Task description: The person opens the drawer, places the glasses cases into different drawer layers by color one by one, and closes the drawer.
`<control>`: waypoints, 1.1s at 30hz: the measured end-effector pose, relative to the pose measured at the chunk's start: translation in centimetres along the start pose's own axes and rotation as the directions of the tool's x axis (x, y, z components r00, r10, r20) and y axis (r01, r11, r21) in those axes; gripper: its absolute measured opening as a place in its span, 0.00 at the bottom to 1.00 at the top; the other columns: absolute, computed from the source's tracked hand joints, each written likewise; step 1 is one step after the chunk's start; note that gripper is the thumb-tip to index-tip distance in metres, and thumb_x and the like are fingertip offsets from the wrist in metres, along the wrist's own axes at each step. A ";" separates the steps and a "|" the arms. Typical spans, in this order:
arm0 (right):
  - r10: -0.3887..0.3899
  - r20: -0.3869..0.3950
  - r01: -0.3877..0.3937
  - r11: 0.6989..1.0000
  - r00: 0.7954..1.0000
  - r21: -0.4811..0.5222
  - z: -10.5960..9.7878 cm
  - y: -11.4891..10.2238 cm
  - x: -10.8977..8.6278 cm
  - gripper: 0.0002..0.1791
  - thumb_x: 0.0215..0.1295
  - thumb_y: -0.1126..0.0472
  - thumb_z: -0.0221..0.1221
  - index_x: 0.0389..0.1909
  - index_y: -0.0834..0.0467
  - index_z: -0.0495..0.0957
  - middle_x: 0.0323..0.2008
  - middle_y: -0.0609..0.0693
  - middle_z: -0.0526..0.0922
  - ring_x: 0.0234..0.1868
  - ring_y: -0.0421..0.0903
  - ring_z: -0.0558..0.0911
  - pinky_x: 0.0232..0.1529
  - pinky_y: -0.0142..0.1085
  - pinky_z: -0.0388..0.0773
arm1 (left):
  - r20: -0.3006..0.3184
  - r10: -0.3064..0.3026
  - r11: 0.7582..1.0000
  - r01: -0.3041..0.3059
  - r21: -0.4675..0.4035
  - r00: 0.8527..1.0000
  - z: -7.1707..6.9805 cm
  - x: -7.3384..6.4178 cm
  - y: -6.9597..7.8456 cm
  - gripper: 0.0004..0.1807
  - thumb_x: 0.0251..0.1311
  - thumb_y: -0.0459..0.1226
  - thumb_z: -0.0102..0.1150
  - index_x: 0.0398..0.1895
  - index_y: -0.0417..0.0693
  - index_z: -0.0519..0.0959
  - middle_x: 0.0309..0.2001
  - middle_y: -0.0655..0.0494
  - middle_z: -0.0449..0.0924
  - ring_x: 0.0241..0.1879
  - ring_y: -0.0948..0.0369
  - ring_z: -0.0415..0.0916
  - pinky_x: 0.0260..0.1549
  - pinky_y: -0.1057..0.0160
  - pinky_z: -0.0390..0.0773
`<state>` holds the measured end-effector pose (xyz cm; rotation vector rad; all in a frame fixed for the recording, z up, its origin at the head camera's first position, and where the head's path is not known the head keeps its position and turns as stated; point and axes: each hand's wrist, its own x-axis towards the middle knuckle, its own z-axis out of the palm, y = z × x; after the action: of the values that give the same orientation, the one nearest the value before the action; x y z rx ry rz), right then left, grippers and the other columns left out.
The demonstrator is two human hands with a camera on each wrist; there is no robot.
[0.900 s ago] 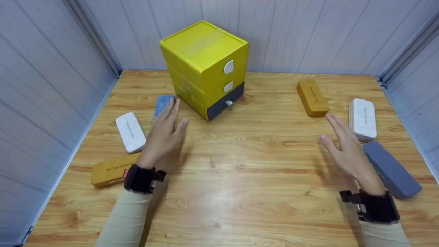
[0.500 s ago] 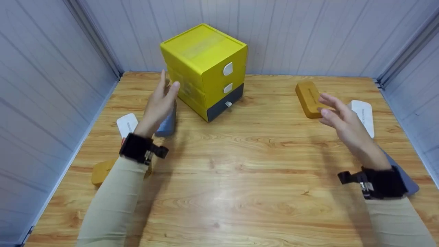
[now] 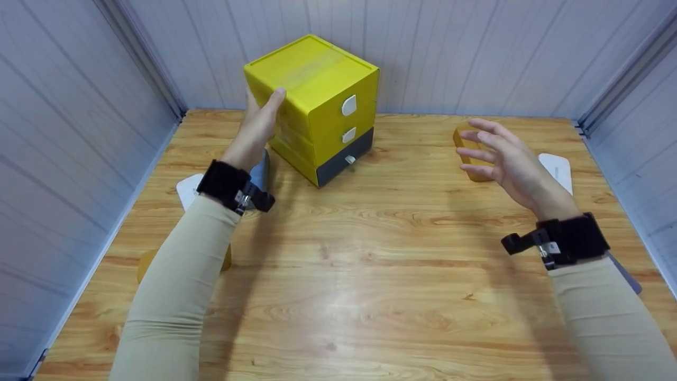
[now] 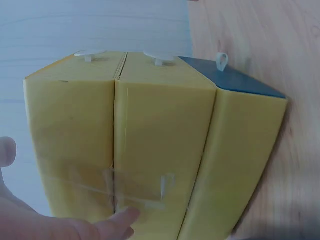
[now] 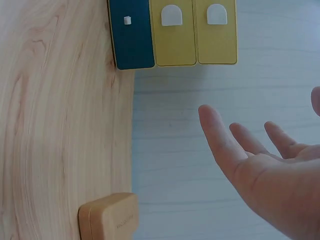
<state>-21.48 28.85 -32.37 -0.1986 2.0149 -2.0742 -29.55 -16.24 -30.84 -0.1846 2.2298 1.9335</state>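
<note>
A yellow three-drawer cabinet [image 3: 296,116] stands near the back wall, with white tabs on its upper two drawers and a dark grey bottom drawer [image 3: 346,157] that has a small loop pull. My left hand [image 3: 257,121] is at the cabinet's left side, thumb extended near the top edge. In the left wrist view, the left fingertips [image 4: 127,217] overlap the taped side panel. Spread and holding nothing, my right hand [image 3: 510,164] is raised at the right, in front of an orange case [image 3: 468,140] in the head view. The right wrist view shows its fingers extended toward the drawer fronts.
A blue case [image 3: 259,174] lies below my left hand, beside a white case [image 3: 188,188]. Another orange case [image 3: 145,264] is partly behind the left sleeve. At right are a white case [image 3: 558,169] and a mostly hidden grey-blue case [image 3: 627,275]. Panel walls enclose the table.
My left hand has moved up from above the blue case to the cabinet's side. My right hand has risen and shifted left, now in front of the orange case, with its fingers spread wider.
</note>
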 end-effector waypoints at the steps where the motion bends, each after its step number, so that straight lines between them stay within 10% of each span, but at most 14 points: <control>1: 0.010 -0.005 -0.010 1.000 1.000 -0.001 0.1 0.0 0.2 0.33 0.85 0.48 0.51 0.83 0.52 0.56 0.74 0.51 0.63 0.78 0.61 0.63 0.60 0.37 0.83 | 0.003 -0.009 1.000 0.009 -0.013 1.000 0.1 0.1 0.1 0.58 0.75 0.64 0.49 0.82 0.69 0.14 0.85 0.66 0.13 0.85 0.63 0.30 0.82 0.54 0.49; 9: 0.072 -0.018 -0.074 0.993 0.997 -0.089 0.6 0.8 1.5 0.36 0.85 0.45 0.49 0.84 0.52 0.53 0.81 0.57 0.56 0.79 0.60 0.62 0.64 0.37 0.80 | -0.014 -0.086 0.995 0.085 -0.052 0.996 1.4 1.2 0.7 0.66 0.71 0.62 0.59 0.82 0.63 0.12 0.87 0.58 0.21 0.81 0.65 0.49 0.79 0.62 0.56; 11: 0.078 -0.021 -0.080 0.991 0.997 -0.104 0.6 1.1 1.6 0.36 0.85 0.45 0.49 0.84 0.53 0.52 0.82 0.58 0.55 0.79 0.61 0.62 0.65 0.37 0.80 | -0.047 -0.101 0.994 0.099 -0.042 0.994 1.7 1.4 1.0 0.65 0.70 0.58 0.62 0.85 0.62 0.18 0.87 0.53 0.36 0.75 0.64 0.59 0.75 0.64 0.62; 16: 0.083 -0.026 -0.086 0.988 0.996 -0.130 0.5 1.2 1.8 0.35 0.86 0.45 0.47 0.84 0.53 0.53 0.82 0.58 0.56 0.80 0.61 0.62 0.66 0.37 0.79 | -0.073 -0.121 0.993 0.120 -0.016 0.990 1.9 1.8 1.6 0.58 0.68 0.52 0.61 0.86 0.56 0.29 0.69 0.54 0.59 0.58 0.63 0.65 0.67 0.65 0.69; 21: 0.083 -0.020 -0.085 0.985 0.996 -0.151 0.6 1.0 1.8 0.37 0.84 0.42 0.48 0.85 0.53 0.51 0.82 0.58 0.55 0.81 0.62 0.59 0.66 0.37 0.79 | -0.032 -0.100 0.995 0.100 -0.001 0.994 1.6 2.0 1.4 0.63 0.69 0.53 0.59 0.85 0.56 0.18 0.61 0.57 0.60 0.49 0.65 0.64 0.69 0.64 0.68; 33: 0.056 -0.012 -0.057 0.986 0.998 -0.159 1.9 0.2 2.6 0.35 0.86 0.45 0.46 0.84 0.54 0.52 0.82 0.59 0.56 0.80 0.61 0.61 0.75 0.46 0.71 | 0.135 0.052 0.998 -0.048 -0.034 0.990 2.2 2.1 0.8 0.41 0.69 0.48 0.57 0.79 0.60 0.47 0.72 0.53 0.61 0.65 0.57 0.69 0.68 0.56 0.68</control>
<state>-23.48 26.30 -32.65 -0.1599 2.1657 -1.8839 -31.65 -13.91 -30.87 -0.0012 2.1382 1.9439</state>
